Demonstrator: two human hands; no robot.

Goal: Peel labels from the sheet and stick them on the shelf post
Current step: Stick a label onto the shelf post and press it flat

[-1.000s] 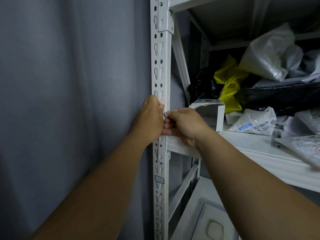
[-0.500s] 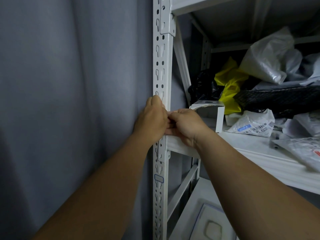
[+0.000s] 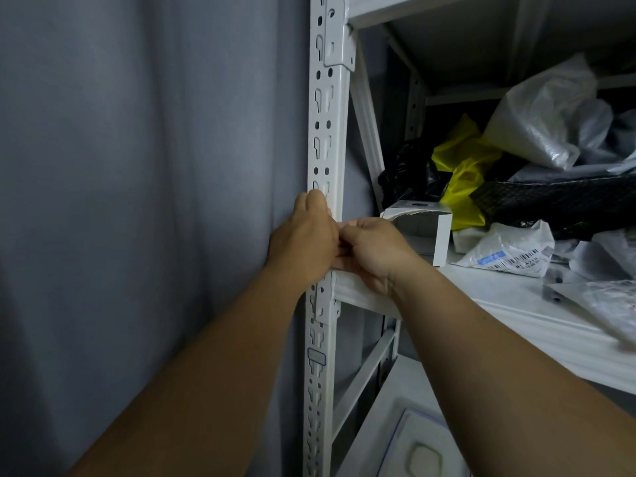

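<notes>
The white slotted shelf post (image 3: 327,108) runs up the middle of the view. My left hand (image 3: 303,242) lies against the post at shelf height with its back to me, thumb pointing up and fingers hidden. My right hand (image 3: 373,251) meets it from the right, its curled fingertips pinched together at the post's edge. The label between the fingertips is covered by both hands. A blue-edged label (image 3: 316,357) is stuck on the post lower down. The label sheet is out of sight.
A grey curtain (image 3: 137,201) hangs left of the post. The white shelf (image 3: 516,315) to the right carries an open white box (image 3: 430,228), yellow, black and clear bags, and a barcoded packet (image 3: 509,256). A white lidded tub (image 3: 423,452) sits below.
The blue-edged label seen between my fingertips a second ago is now hidden, as both hands have closed in against the post. The view has drifted slightly.
</notes>
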